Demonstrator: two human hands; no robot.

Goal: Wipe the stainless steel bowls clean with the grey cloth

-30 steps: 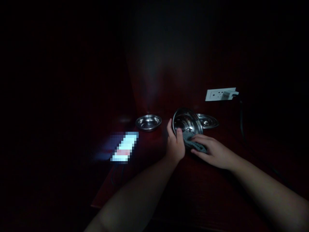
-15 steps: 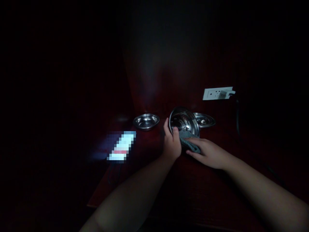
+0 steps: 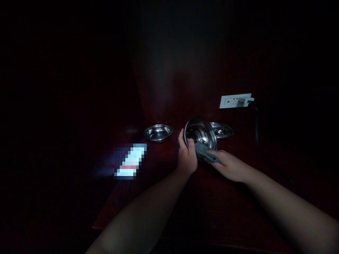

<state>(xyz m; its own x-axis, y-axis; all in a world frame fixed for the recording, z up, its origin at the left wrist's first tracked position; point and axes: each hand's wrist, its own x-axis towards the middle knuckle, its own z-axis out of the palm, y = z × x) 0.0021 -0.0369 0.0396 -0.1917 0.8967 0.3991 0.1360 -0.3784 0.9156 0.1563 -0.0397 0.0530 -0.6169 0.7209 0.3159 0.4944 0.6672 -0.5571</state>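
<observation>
A shiny metal bowl (image 3: pixel 208 132) is tilted so that its inside faces me. My left hand (image 3: pixel 187 158) grips the bowl at its left side, thumb over the near rim and fingers behind. Folded in my right hand (image 3: pixel 229 164) is a grey-green cloth (image 3: pixel 203 151), pressed against the lower inside of the bowl. Part of the cloth hangs out over the rim, and some right-hand fingers are hidden by it. Behind the bowl, to the right, lies a round metal lid or shallow dish (image 3: pixel 224 130), partly covered by the bowl.
A shallow metal dish (image 3: pixel 158 133) sits left of the bowl on the dark red table (image 3: pixel 159 158). Nearer me lies a lit, pixelated screen (image 3: pixel 131 160) with a thin cord below. A wall socket (image 3: pixel 235 101) holds a plug, its cable (image 3: pixel 256 130) running down right. The surroundings are very dark.
The whole view has shifted slightly, moving things a little left. My right hand and the cloth have moved slightly against the bowl; both hands keep their hold.
</observation>
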